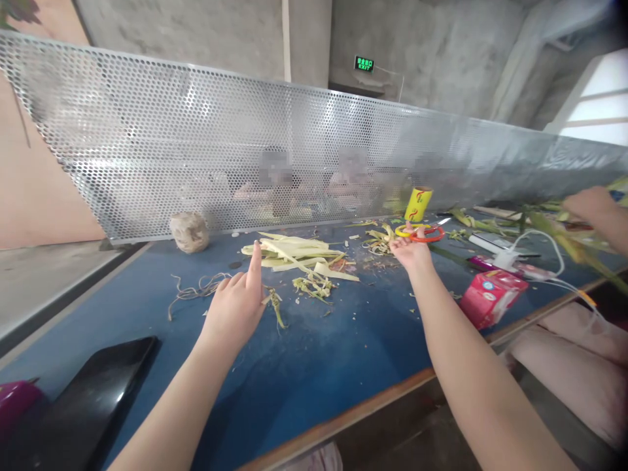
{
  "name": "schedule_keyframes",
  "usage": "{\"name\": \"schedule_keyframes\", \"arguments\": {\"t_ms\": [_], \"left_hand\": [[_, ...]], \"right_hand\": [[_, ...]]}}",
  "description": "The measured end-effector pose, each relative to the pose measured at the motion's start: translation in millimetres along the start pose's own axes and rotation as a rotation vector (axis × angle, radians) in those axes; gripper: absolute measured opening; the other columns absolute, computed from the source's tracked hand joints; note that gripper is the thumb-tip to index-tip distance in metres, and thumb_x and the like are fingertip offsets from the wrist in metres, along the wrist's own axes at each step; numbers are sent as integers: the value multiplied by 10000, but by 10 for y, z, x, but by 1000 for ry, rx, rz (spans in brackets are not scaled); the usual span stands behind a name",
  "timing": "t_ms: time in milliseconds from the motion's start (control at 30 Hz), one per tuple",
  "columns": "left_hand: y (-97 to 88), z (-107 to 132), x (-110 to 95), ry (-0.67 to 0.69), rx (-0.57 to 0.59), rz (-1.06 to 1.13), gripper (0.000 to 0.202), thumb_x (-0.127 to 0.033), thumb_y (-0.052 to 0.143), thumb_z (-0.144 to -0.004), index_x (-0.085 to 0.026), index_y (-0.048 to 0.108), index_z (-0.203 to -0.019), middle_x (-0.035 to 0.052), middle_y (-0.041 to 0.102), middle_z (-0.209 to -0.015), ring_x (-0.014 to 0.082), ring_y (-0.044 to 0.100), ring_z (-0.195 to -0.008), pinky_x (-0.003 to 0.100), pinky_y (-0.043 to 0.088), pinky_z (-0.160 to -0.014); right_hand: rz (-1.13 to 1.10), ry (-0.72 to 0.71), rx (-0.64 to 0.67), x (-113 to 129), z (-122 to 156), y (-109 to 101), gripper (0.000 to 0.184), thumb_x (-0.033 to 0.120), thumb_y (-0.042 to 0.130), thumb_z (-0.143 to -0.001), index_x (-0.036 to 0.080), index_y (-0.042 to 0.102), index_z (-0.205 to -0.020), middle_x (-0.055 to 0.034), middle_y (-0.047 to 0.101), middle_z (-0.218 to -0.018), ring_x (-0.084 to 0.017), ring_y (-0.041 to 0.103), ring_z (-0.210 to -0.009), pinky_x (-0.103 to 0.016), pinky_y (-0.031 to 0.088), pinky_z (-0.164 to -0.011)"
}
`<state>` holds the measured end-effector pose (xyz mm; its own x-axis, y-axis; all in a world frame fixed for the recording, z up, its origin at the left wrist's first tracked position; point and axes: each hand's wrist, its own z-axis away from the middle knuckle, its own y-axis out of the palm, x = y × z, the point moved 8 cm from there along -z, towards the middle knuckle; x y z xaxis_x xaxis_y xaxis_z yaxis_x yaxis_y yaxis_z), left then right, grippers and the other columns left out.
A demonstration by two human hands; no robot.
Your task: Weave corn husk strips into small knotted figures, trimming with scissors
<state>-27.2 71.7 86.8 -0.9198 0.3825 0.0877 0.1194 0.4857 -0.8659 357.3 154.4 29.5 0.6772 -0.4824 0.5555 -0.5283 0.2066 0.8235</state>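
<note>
My right hand (411, 250) holds a pair of scissors (432, 234) with yellow and red handles, its blades pointing to the right. My left hand (238, 302) is over the middle left of the table, index finger stretched forward and the other fingers bent; nothing shows in it. Beyond its fingertip lies a pile of pale green husk strips (299, 250). A small knotted husk piece (275, 306) lies just right of the left hand, and a tangle of husk scraps (314, 286) lies farther right. More husk scraps (379, 241) lie beside my right hand.
Perforated metal screen (196, 144) runs behind the blue table (314, 373). On the table are a wrapped bundle (189, 232), twine (196, 288), a black tray-like object (93, 399), a yellow roll (418, 204), a pink tissue pack (492, 297) and cables. A co-worker's hand (591, 203) is at right.
</note>
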Motion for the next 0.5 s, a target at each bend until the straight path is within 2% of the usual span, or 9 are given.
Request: {"name": "schedule_keyframes", "arguments": {"t_ms": [167,300,500], "left_hand": [[10,1,-32,16,-2,-8,732,-117,408,-768,-43,62,-1409,90,670,-803,242,616,-775,377,473,-737],[27,-3,-35,18,0,-5,704,-136,394,-788,-28,75,-1405,92,669,-801,248,615,-779,376,470,-736],[42,-12,-34,-6,17,2,681,-133,383,-796,-20,97,-1403,87,662,-812,251,608,-782,380,462,-749]], "right_hand": [[-95,-9,16,74,0,-83,359,435,347,-916,185,450,-680,98,339,-482,-46,270,-376,-162,292,-428],[-165,12,-92,82,5,-224,386,377,261,-941,176,430,-658,92,322,-478,-49,256,-361,-168,293,-401],[-149,-31,-221,106,-5,-505,514,406,91,-945,169,380,-592,78,259,-475,-50,225,-345,-165,282,-354]]}}
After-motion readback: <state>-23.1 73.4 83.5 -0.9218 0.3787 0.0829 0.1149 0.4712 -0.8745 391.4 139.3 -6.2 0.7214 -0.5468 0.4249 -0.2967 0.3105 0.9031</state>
